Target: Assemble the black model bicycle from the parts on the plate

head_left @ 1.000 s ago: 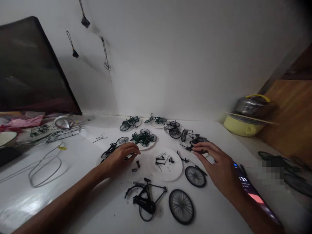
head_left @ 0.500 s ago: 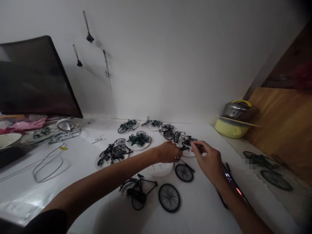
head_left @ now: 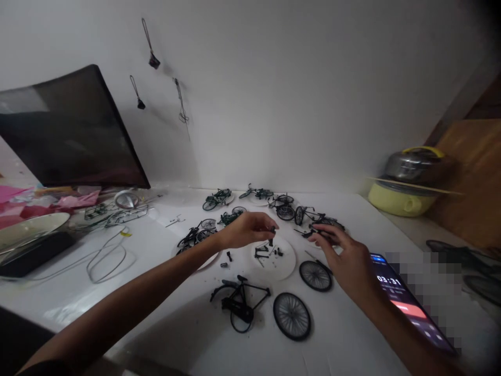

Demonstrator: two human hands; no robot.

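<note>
My left hand (head_left: pixel 248 230) pinches a small black part (head_left: pixel 271 239) above a white plate (head_left: pixel 287 266) that holds several small black pieces. To its right, my right hand (head_left: pixel 346 256) is closed at the fingertips, by thin dark pieces; what it holds is too small to make out. Nearer to me lies a miniature bicycle frame (head_left: pixel 238 308) in black, without a front wheel. Beside it are a loose spoked wheel (head_left: pixel 291 316) and another wheel (head_left: pixel 315 275) with a thin dark part against it.
Several miniature bicycles (head_left: pixel 217 199) lie on plates towards the wall. A phone (head_left: pixel 407 303) showing a timer lies beside my right forearm. At the left are a monitor (head_left: pixel 74 130), a wire loop (head_left: pixel 105 256) and a bowl (head_left: pixel 35 230). A yellow-green pot (head_left: pixel 401 199) stands at the right.
My left hand has risen and drawn away from my right hand, with the small black part now showing in its fingers. The plate below is uncovered. The view has shifted slightly.
</note>
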